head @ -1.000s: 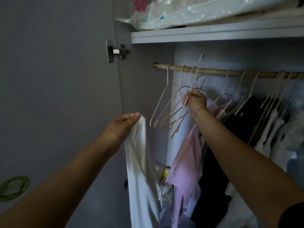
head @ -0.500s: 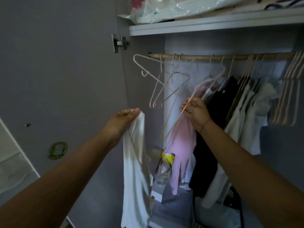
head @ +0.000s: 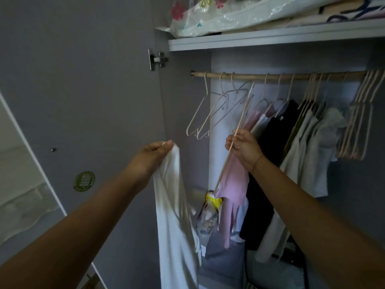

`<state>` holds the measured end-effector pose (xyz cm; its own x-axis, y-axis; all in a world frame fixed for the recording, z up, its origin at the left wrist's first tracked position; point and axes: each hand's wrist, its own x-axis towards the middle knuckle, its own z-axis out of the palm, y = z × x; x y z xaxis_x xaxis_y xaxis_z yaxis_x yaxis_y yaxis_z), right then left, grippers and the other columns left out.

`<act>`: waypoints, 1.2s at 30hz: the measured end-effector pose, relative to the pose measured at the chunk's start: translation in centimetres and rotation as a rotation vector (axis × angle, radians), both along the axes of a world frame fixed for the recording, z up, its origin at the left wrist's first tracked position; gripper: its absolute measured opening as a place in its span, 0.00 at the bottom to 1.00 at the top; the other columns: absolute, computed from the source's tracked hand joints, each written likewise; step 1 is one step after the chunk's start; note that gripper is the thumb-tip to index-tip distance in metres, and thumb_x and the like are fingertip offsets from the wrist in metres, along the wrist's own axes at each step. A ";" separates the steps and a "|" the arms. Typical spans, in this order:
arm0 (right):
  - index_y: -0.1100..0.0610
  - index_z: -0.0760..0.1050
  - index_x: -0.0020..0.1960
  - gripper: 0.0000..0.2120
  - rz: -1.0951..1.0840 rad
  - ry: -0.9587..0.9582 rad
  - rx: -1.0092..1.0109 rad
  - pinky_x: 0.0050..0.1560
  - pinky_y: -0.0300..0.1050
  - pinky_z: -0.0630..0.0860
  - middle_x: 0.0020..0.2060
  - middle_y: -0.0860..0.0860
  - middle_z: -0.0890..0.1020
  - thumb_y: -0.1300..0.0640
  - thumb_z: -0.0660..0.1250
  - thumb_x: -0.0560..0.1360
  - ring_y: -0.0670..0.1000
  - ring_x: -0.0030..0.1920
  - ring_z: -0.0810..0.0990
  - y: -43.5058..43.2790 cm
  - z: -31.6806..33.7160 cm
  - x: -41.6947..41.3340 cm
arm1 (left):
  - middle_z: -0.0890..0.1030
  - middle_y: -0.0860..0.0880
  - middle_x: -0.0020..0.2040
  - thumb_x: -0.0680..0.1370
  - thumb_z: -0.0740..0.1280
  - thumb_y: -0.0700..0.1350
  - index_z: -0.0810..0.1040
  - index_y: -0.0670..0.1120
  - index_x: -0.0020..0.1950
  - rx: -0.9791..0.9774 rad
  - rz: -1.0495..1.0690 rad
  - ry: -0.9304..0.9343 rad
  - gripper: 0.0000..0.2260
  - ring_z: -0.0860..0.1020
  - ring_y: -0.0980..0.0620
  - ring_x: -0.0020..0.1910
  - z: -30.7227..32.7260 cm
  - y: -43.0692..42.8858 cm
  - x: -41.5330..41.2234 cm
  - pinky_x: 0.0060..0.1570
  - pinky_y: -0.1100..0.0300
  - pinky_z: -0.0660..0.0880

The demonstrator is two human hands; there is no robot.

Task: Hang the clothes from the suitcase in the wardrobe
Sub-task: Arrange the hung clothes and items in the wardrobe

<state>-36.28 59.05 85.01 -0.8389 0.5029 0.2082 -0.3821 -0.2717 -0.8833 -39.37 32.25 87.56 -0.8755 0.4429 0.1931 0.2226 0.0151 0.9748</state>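
My left hand [head: 153,152] pinches the top of a white garment [head: 175,215], which hangs down in front of the open wardrobe. My right hand [head: 242,148] grips a pale wire hanger [head: 239,130] held off the rail, tilted with its lower end pointing down-left over a pink top. The wooden rail [head: 277,76] runs across the wardrobe above both hands. Three empty hangers [head: 205,115] hang at its left end, just above and between my hands.
Pink [head: 233,184], black [head: 268,163] and white clothes [head: 304,155] hang on the rail to the right, with a bunch of empty hangers [head: 358,126] at the far right. The open door [head: 83,101] stands on the left. A shelf [head: 270,38] above carries bagged bedding. Bags lie on the wardrobe floor.
My right hand has taken one hanger off the rail and brought it down in front of the pink top. My left hand keeps holding the white garment.
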 end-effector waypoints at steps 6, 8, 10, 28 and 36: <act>0.54 0.69 0.56 0.22 0.109 -0.010 0.073 0.34 0.38 0.78 0.28 0.49 0.78 0.78 0.53 0.74 0.45 0.29 0.77 -0.4 -1.8 3.1 | 0.82 0.41 0.44 0.79 0.64 0.48 0.82 0.44 0.44 0.011 -0.004 0.005 0.11 0.78 0.46 0.44 0.6 0.9 0.1 0.51 0.53 0.73; 0.55 0.72 0.46 0.17 0.030 -0.073 0.045 0.29 0.37 0.74 0.26 0.50 0.76 0.76 0.55 0.72 0.46 0.27 0.74 -0.5 -1.8 3.9 | 0.81 0.42 0.44 0.79 0.64 0.47 0.81 0.43 0.45 0.010 -0.016 0.007 0.10 0.78 0.47 0.43 0.6 1.3 0.2 0.48 0.56 0.73; 0.54 0.69 0.33 0.11 -0.086 -0.167 0.063 0.23 0.36 0.63 0.21 0.48 0.70 0.67 0.60 0.71 0.46 0.22 0.66 -0.4 -1.5 4.5 | 0.81 0.42 0.44 0.79 0.64 0.47 0.81 0.41 0.47 0.001 -0.037 0.020 0.11 0.78 0.48 0.42 0.6 1.7 0.3 0.46 0.58 0.74; 0.53 0.68 0.24 0.22 -0.239 -0.026 -0.256 0.25 0.37 0.58 0.18 0.44 0.65 0.56 0.56 0.78 0.42 0.19 0.60 -2.1 -2.2 7.5 | 0.69 0.48 0.32 0.79 0.65 0.46 0.74 0.38 0.37 -0.508 -0.075 0.373 0.15 0.67 0.62 0.28 -0.2 3.4 1.2 0.31 0.69 0.64; 0.53 0.63 0.26 0.22 -0.058 0.118 -0.391 0.23 0.38 0.52 0.17 0.45 0.62 0.55 0.51 0.79 0.44 0.19 0.58 -5.7 -2.2 5.6 | 0.71 0.45 0.36 0.80 0.63 0.45 0.76 0.32 0.42 -0.510 -0.107 0.328 0.16 0.70 0.55 0.36 -1.5 2.7 1.0 0.41 0.60 0.66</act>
<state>-30.70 53.32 82.77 -0.7888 0.6088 0.0850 -0.4989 -0.5533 -0.6671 -38.34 34.99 86.04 -0.7518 0.6328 0.1855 0.5359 0.4224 0.7310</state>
